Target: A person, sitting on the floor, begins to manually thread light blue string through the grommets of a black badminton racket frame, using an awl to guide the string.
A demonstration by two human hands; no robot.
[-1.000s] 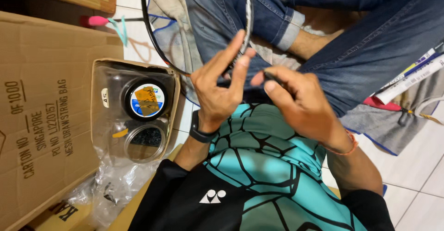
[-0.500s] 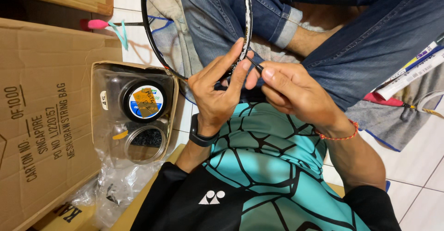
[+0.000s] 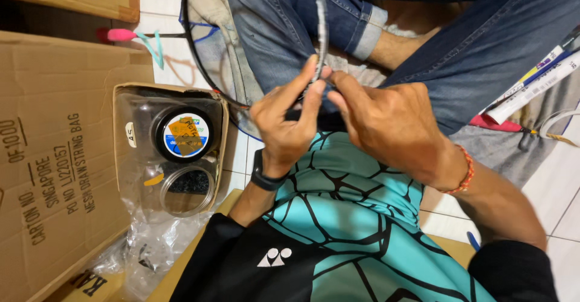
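Both hands [image 3: 338, 118] pinch racket frame [image 3: 318, 30]; cartons [image 3: 54, 175] beside

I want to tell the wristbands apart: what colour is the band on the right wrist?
The band is orange-red, a thin cord on the right wrist, best seen in the head view.

A black racket frame [image 3: 196, 66] with a thin rim curves from twelve o'clock toward centre, its rim pinched there between fingertips
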